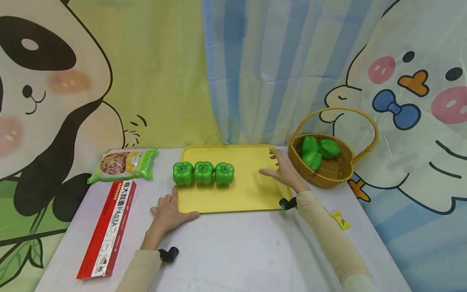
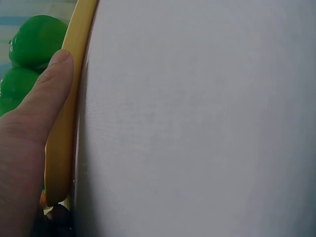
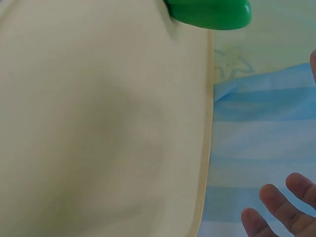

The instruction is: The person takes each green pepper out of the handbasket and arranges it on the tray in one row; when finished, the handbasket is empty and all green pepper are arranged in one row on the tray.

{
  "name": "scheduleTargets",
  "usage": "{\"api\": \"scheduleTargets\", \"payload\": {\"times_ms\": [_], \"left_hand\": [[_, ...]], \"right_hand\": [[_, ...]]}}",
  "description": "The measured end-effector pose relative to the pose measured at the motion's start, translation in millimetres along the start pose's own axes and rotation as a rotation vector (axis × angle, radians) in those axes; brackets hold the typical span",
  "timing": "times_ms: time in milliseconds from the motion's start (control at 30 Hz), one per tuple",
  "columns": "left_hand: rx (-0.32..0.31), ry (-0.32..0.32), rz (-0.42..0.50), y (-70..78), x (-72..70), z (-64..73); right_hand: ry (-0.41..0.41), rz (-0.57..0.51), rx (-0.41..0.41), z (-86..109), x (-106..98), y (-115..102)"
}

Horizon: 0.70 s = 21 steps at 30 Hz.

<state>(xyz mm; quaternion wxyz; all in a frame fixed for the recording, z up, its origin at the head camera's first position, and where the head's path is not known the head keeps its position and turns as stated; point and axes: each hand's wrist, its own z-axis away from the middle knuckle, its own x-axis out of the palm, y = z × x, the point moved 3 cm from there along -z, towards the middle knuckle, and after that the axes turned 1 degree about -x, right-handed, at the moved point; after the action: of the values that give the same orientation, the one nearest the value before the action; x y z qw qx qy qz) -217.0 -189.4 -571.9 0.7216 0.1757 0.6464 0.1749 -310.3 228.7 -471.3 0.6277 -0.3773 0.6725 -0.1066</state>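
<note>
Three green bell peppers (image 1: 203,173) stand in a row on the left part of a yellow tray (image 1: 255,198). At the tray's near left corner is my left hand (image 1: 169,213), its fingers spread along the left side. Its straight thumb (image 2: 54,81) lies against the front rim, as the left wrist view shows. My right hand (image 1: 284,172) hovers over the tray's right side, fingers apart and holding nothing. A wicker basket (image 1: 337,172) with a tall handle stands right of that hand; three shiny green peppers (image 1: 311,160) lie inside.
On the left lie a green-edged food bag (image 1: 125,164) and a long red-and-white pasta box (image 1: 107,229). A small yellow packet (image 1: 341,220) lies near the right forearm. Printed curtains (image 1: 248,73) hang behind the white table (image 1: 226,251).
</note>
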Motion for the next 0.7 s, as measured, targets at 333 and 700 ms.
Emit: {"api": "scheduleTargets", "payload": {"times_ms": [333,700], "left_hand": [[-0.002,-0.004,0.0,1.2,-1.5,1.3],[-0.007,0.005,-0.001,1.2,-0.4,0.4]], "right_hand": [[0.072,-0.005,-0.026,4.4,-16.3,9.8],[0.124,0.015,0.014,15.1,-34.5,27.8]]}}
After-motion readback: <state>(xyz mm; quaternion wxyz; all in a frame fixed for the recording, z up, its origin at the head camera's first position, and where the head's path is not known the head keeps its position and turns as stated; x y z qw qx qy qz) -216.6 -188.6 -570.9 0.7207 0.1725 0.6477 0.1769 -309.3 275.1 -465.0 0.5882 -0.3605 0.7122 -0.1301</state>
